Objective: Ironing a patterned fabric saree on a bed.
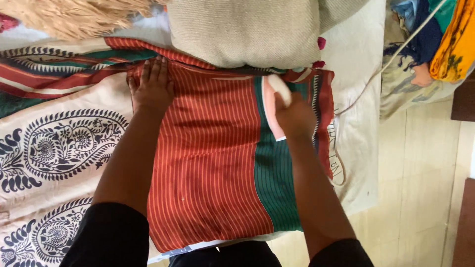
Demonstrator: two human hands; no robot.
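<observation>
Pale wooden floorboards (425,163) lie at the right under soft daylight, with dark wooden furniture (465,101) at the edge and heaped colourful clothes (435,34) above.

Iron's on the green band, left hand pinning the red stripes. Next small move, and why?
Probably slide the iron in the right hand toward the body along the green band: the left hand already flattens the red striped cloth at the far edge, and the near part lies unpressed.
</observation>
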